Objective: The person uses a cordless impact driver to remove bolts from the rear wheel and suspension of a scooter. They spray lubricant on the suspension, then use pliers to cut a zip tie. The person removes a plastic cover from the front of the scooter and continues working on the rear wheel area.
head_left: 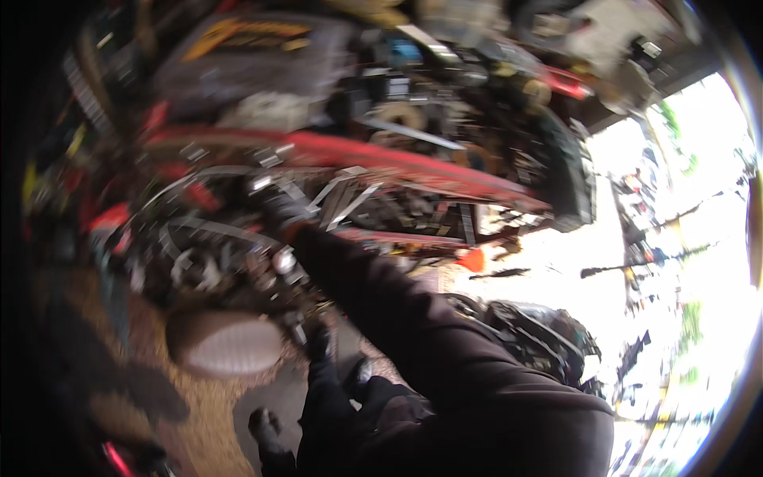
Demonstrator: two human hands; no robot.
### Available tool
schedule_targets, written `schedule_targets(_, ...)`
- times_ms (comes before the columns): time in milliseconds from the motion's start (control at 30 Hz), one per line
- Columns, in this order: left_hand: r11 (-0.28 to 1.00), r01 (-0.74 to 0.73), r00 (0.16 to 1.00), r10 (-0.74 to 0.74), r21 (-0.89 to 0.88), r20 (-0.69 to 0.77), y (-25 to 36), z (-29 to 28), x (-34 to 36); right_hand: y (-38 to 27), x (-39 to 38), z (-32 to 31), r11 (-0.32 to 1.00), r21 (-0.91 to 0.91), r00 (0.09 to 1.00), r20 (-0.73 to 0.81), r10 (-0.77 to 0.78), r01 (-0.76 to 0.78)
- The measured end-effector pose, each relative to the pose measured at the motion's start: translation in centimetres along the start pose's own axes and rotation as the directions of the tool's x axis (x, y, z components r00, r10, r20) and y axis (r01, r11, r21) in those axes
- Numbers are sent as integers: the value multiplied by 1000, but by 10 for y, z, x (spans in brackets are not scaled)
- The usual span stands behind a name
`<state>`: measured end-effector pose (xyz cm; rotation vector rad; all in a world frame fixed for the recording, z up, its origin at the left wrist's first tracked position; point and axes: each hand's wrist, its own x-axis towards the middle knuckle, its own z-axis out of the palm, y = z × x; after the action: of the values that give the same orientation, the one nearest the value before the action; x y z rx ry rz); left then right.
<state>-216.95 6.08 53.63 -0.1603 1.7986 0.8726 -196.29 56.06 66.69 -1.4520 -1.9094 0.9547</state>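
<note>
Motion blur smears most of the view. My right arm, in a dark sleeve, stretches up and left across the middle. Its hand, which looks dark and gloved, is just below the long red edge of a workbench, among metal parts. Whether its fingers hold anything cannot be made out. Low at the left of my legs hangs what looks like my left hand, also dark, away from the bench. Its fingers are too blurred to read. A brown ribbed padded seat is below my right hand, over the floor.
Tools and parts crowd the bench, with a large grey case at its back left. An orange cone-shaped thing is under the bench's right part. A black bulky object stands beside my right arm. Bright daylight fills the right side.
</note>
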Motion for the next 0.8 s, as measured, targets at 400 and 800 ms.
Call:
schedule_targets(400, 999, 27, 996, -30, 38, 78, 0, 2, 38, 2, 5, -6, 982, -157, 989, 82, 121, -107)
schedule_targets(800, 964, -266, 873, 234, 17, 428, 67, 83, 27, 41, -168, -61, 997, 61, 934, -351, 60, -41)
